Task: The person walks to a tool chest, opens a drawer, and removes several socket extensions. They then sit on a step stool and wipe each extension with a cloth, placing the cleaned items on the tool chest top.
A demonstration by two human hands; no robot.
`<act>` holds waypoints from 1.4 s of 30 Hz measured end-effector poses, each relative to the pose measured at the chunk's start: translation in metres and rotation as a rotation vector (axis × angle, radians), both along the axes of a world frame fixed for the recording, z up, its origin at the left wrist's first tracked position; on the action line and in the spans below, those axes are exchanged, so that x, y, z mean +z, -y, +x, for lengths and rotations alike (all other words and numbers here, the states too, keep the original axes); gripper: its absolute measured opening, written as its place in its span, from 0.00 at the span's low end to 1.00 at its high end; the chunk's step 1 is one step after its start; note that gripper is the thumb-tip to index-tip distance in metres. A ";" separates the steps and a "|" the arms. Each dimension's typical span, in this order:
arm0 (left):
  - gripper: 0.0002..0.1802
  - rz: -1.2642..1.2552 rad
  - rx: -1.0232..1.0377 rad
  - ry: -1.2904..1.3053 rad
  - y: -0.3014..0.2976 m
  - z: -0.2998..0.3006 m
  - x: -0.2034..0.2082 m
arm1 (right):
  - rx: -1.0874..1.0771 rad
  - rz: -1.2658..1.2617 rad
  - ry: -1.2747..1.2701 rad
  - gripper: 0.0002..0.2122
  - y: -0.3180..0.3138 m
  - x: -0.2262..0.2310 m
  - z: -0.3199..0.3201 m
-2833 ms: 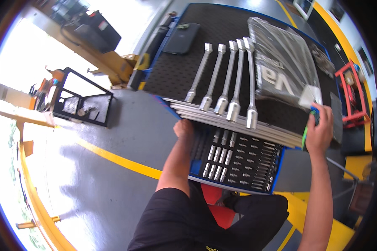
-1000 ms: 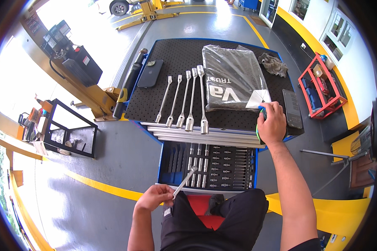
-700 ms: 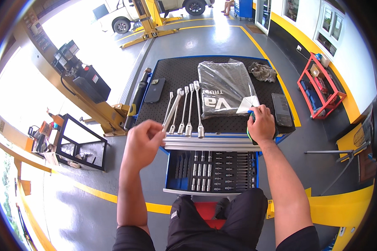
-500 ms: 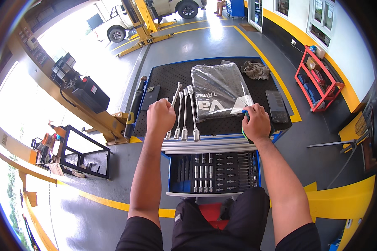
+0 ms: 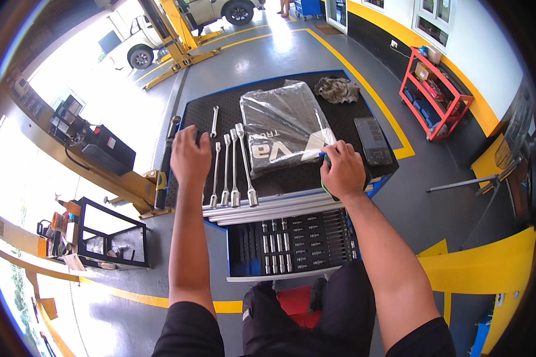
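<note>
My left hand (image 5: 190, 156) is over the left side of the tool cabinet's dark mat, fingers apart and nothing seen in them. To its right lies a small combination wrench (image 5: 214, 122). Several long silver socket-ended wrenches (image 5: 234, 172) stand in a row closer to me, one partly hidden by my left wrist. My right hand (image 5: 345, 169) is closed at the lower right edge of a clear plastic bag (image 5: 289, 119) with a dark item inside. A small blue and green thing shows at its fingers, mostly hidden. A dark phone-like device (image 5: 373, 140) lies right of it.
Below the cabinet top, a pulled-out drawer (image 5: 235, 278) holds rows of sockets and bits. A crumpled grey rag (image 5: 337, 90) sits at the far right of the mat. A red cart (image 5: 438, 101) is to the right, a black metal stand (image 5: 114, 238) to the left.
My left hand has let go of the small wrench, now lying on the mat, and has opened and moved left. My right hand stays by the bag. The view has shifted.
</note>
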State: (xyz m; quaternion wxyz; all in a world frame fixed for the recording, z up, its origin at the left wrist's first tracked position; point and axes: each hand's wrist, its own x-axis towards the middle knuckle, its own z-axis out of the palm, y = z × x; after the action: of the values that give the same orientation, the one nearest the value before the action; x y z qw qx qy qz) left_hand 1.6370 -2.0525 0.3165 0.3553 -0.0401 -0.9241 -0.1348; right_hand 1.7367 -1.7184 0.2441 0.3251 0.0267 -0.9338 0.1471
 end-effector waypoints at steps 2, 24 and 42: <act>0.11 0.381 -0.170 -0.190 0.001 0.078 -0.035 | -0.005 0.019 0.001 0.11 -0.007 -0.006 0.001; 0.32 1.351 0.265 1.934 -0.017 0.244 -0.349 | -0.091 0.093 0.049 0.11 -0.009 -0.018 -0.002; 0.23 1.271 -0.207 1.293 -0.011 0.317 -0.272 | -0.043 0.056 0.040 0.13 -0.003 -0.014 0.000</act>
State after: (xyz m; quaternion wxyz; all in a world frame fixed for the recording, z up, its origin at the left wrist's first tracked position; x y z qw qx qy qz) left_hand 1.9544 -2.0410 0.0442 -0.2905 0.1639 -0.6866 -0.6460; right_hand 1.7369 -1.7156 0.2300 0.3086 0.0130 -0.9442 0.1144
